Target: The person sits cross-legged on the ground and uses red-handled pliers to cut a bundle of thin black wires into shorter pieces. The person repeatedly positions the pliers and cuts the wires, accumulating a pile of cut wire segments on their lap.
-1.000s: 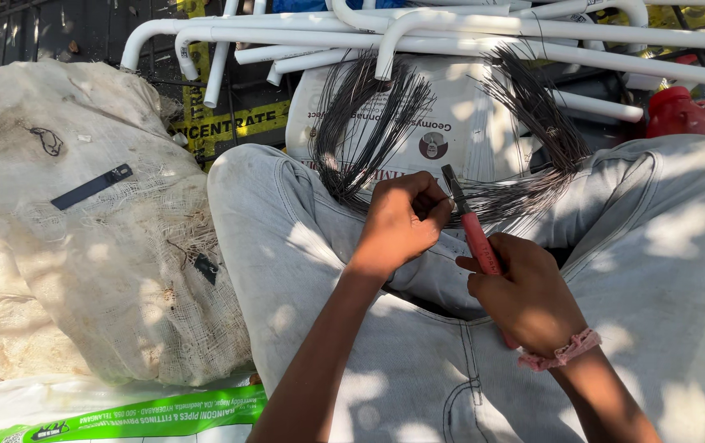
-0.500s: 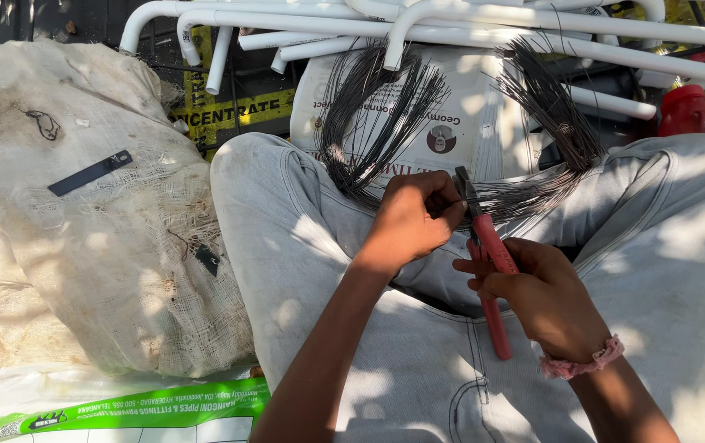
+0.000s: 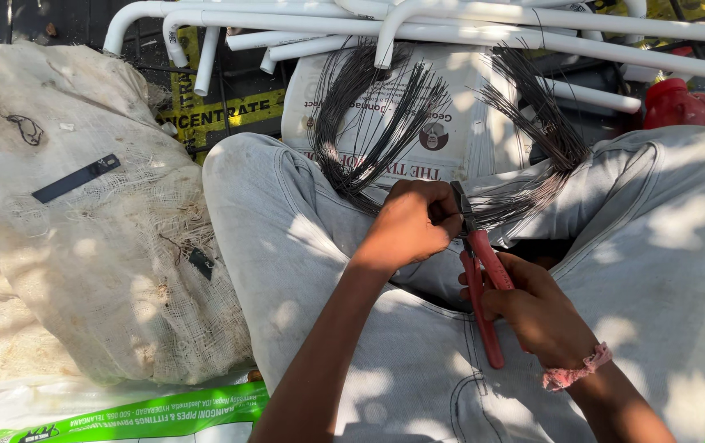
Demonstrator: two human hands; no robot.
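At the centre of the frame, I saw the left hand (image 3: 408,226) fisted tight around the bundle of black wires (image 3: 385,123). The right hand (image 3: 533,308) gripped the red-handled pliers (image 3: 484,287), whose nose met the wires just beside the left fist.

Two hands, left (image 3: 412,226) and right (image 3: 537,308), one pair of red-handled pliers (image 3: 480,271), one black wire bundle (image 3: 385,123), one red canister (image 3: 674,102), one pink wristband (image 3: 572,371)

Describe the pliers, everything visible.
The pliers have red sleeved handles and a dark metal head. The handles are spread apart, gripped by the right hand; one handle sticks out below the hand. The head points up and bites the bundle of thin black wires beside the left hand, over the lap.
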